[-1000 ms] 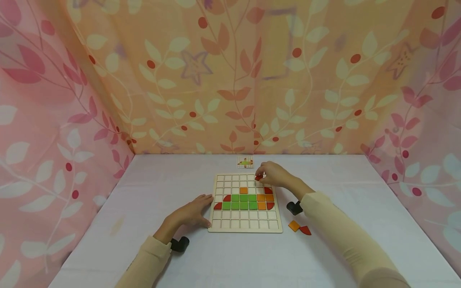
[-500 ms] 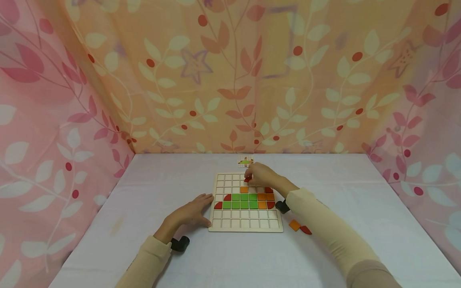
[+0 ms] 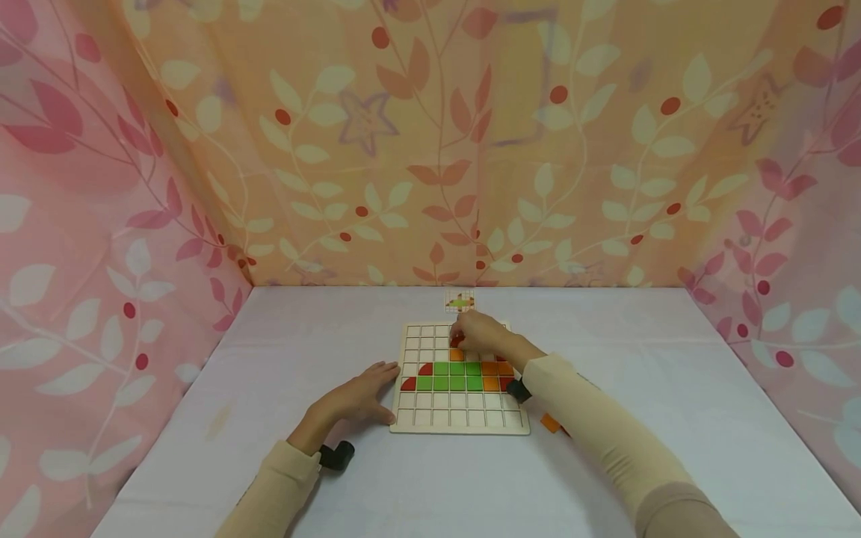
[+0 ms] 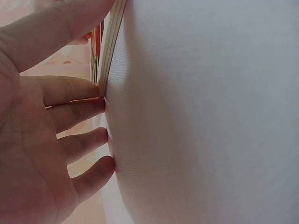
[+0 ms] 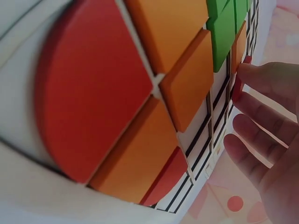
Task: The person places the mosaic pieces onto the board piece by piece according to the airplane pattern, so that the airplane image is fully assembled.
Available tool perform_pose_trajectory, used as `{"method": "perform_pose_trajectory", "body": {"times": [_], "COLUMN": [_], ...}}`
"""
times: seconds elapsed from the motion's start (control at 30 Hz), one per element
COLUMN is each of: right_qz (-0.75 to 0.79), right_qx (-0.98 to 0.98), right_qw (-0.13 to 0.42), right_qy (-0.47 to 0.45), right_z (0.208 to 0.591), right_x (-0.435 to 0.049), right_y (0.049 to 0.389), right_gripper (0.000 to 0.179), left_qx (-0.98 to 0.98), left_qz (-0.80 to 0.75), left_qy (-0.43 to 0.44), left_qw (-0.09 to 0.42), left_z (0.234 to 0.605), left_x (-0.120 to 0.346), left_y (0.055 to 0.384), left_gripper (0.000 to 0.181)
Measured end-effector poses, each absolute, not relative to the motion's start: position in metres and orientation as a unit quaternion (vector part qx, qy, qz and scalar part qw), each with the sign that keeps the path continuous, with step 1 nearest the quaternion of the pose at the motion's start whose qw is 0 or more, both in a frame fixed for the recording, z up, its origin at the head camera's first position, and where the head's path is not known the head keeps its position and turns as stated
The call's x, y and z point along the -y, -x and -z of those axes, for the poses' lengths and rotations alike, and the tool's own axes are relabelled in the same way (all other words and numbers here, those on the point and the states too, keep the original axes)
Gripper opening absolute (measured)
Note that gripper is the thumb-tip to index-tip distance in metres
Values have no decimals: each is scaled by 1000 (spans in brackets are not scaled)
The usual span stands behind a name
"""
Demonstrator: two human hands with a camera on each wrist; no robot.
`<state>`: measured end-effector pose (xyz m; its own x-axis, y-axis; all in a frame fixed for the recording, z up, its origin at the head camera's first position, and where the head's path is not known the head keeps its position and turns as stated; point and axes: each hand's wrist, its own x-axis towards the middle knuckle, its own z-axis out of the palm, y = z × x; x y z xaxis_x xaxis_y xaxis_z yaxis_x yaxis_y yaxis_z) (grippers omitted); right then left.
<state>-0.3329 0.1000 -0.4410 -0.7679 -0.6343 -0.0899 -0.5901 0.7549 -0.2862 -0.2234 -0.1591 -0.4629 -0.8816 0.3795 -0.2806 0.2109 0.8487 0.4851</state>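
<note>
My right hand (image 3: 486, 334) pinches a red quarter-round tile (image 5: 239, 86) between thumb and index finger. The tile is at the upper middle of a wooden grid board (image 3: 457, 420), just beyond a lone orange square tile (image 3: 457, 355). Green square tiles (image 3: 457, 376) fill the board's middle, with red tiles (image 3: 408, 384) at the left end and orange and red ones at the right. My left hand (image 3: 363, 394) rests at the board's left edge, thumb and fingers spread; in the left wrist view its fingertips (image 4: 100, 91) touch the board's side and the cloth.
A small pattern card (image 3: 460, 300) lies behind the board. Right of it, a loose orange tile (image 3: 550, 423) lies on the white cloth, with a red one mostly hidden by my right sleeve (image 3: 605, 441). Patterned curtains (image 3: 363, 164) enclose the table.
My right hand has carried the red tile leftward and slightly nearer, to the cell beyond the orange square. The right sleeve now covers much of the loose tiles. My left hand stays put.
</note>
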Motion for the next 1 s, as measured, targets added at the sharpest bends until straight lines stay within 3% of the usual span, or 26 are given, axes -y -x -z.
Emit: {"method": "perform_pose_trajectory", "body": {"times": [1.0], "right_qz": [133], "right_qx": [-934], "right_qw": [86], "right_qy": [320], "right_z": [445], "right_x": [-103], "right_y": [335], "right_gripper": [16], "left_qx": [-944], "left_qz": [-225], "left_qy": [-154], "left_qw": [185], "left_z": [463], "left_x": [159], "left_y": [223], "left_gripper": [93]}}
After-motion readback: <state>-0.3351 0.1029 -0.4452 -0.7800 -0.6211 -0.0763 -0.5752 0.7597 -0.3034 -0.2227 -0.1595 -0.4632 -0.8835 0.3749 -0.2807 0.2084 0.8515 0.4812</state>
